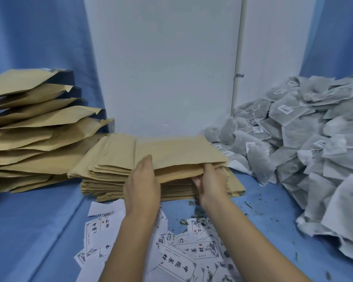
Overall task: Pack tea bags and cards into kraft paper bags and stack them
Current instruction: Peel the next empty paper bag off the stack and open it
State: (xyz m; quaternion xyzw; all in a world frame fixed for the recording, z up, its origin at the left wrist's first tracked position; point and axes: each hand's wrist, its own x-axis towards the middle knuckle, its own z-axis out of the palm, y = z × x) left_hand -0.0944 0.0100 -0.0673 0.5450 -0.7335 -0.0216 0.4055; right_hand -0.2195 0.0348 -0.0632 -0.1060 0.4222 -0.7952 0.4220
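Observation:
A stack of flat empty kraft paper bags (114, 176) lies in the middle of the blue table. The top kraft bag (177, 153) is lifted at its near edge. My left hand (143, 184) holds that edge from the left, thumb on top. My right hand (212, 180) has its fingers tucked into the bag's open mouth on the right. A pile of filled kraft bags (35, 127) stands at the left. Grey-white tea bags (306, 135) are heaped on the right. Printed white cards (183, 253) lie scattered under my forearms.
A white wall panel (163, 64) rises right behind the stack. Blue cloth (33, 231) covers the table and the side walls. Loose tea crumbs (198, 210) are strewn on the cloth near the cards.

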